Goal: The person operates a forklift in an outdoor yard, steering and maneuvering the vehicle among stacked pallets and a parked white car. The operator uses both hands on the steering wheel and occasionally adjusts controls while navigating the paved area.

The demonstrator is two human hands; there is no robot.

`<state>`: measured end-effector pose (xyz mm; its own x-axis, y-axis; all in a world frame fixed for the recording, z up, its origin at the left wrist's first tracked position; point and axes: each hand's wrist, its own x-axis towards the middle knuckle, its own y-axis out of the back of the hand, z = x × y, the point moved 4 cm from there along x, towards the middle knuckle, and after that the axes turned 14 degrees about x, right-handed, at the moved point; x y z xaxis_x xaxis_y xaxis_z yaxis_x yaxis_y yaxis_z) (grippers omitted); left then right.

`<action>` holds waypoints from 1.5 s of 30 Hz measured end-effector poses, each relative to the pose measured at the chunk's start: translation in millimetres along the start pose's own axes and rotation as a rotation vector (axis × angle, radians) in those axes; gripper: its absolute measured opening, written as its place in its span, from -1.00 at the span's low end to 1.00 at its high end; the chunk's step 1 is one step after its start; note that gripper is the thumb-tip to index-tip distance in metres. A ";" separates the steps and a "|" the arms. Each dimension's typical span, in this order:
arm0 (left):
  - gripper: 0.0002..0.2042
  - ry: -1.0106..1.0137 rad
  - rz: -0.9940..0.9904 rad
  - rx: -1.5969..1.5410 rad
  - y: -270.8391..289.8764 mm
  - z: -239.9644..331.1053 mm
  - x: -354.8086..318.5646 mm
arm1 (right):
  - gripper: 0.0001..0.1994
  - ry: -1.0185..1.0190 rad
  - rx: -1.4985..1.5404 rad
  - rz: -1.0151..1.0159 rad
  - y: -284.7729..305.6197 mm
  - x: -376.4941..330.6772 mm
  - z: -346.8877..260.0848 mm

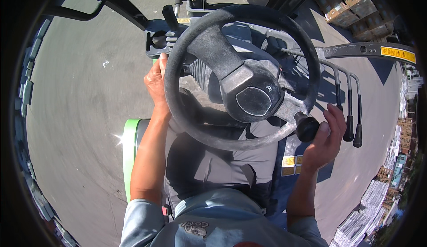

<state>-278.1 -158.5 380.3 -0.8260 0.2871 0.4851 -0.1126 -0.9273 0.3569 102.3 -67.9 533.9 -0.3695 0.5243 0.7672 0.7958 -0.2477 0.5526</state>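
My left hand (pixel 155 83) is at the left of the steering wheel (pixel 242 144), just below the black dash edge with its cup holder (pixel 158 40). Its fingers are curled, and what they close on, if anything, is hidden. Beside the wheel's round black spinner knob (pixel 307 128) is my right hand (pixel 327 136), thumb close to the knob and fingers stretched up. Those fingers overlap the lower end of the nearest of three black-handled levers (pixel 349 129), so contact with it cannot be made out. A short black lever (pixel 169 18) rises from the dash at the left.
I sit in a forklift-like vehicle with a green side panel (pixel 130 153). A black bar (pixel 371 51) with a yellow label crosses at the right. Stacked cartons (pixel 349 7) stand far right. Bundled grey material (pixel 369 207) and pallets line the right edge, over concrete ground (pixel 84 104).
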 end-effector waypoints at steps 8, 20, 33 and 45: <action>-0.65 0.062 -0.035 0.011 -3.4 -15.7 -3.9 | -0.74 -0.076 0.129 0.012 10.5 1.8 4.6; -0.69 0.099 -0.318 -0.306 -7.5 -7.4 32.7 | -0.85 0.010 0.353 0.105 -53.4 58.9 -27.3; -0.78 -0.148 -0.179 0.001 -18.0 -34.1 42.5 | -0.86 0.209 0.653 0.228 -188.7 111.2 -156.3; -0.70 -0.098 -0.214 0.116 -10.0 -31.3 37.6 | -0.80 0.242 0.774 -0.195 -151.1 -43.9 -161.1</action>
<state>-325.3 -145.9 369.9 -0.7321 0.5007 0.4618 -0.2103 -0.8110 0.5459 -78.9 -184.8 469.2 -0.5573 0.2880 0.7788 0.7790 0.5059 0.3704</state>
